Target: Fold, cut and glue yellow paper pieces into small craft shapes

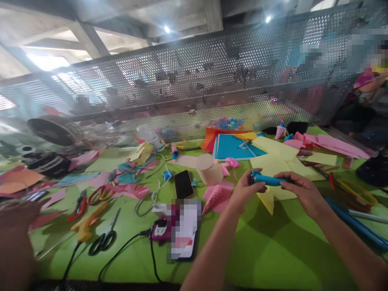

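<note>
Between both hands I hold a blue paper roll (269,180) level above the right part of the table. My left hand (246,188) is closed around its left end, where the blue looks crumpled or folded. The fingers of my right hand (300,190) pinch the other end. Pale yellow paper sheets (281,165) lie behind and below the roll. Left of my left hand are a pink patterned paper cone (214,198) on a pink sheet and a beige paper piece (209,169).
A phone (183,184), black scissors (103,242), a yellow glue gun (87,226) and cables lie on the green table (127,262). Another person's arm (18,238) reaches in at left. Blue sheets (235,147) are behind, before a perforated metal screen (182,89).
</note>
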### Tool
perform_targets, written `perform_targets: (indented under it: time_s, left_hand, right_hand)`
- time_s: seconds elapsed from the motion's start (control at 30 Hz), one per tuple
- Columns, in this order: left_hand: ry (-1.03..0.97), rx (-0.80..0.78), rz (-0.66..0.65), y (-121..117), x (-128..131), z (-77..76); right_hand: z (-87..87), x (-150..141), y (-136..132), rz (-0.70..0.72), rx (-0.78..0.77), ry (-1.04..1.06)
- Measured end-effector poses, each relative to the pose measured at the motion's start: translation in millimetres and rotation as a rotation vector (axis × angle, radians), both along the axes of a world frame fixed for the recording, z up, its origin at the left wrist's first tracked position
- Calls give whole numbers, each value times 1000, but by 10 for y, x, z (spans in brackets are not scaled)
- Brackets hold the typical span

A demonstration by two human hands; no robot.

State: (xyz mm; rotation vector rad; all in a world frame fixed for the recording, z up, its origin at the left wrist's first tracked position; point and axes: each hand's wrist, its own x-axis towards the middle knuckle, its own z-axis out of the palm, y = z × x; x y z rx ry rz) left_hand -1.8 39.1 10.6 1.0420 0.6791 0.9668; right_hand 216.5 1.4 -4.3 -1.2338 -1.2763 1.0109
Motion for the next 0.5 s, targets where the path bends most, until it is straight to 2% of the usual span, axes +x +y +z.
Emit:
perform_targets:
  time_s: [0.2, 0.3, 0.43, 0.5]
  left_hand:
    - [-65, -20, -6, 65, 27, -80]
    - [-81, -18, 59, 99, 32, -93]
    - [-18, -45, 234, 132, 9, -89]
    - [4, -54, 291, 139, -1, -98]
  right_hand:
    - [35, -18, 26, -45, 9, -69]
    - [77, 33, 83, -62, -16, -87]
    - [191, 190, 377, -191, 96, -97]
    - [282, 269, 634, -262, 215, -216]
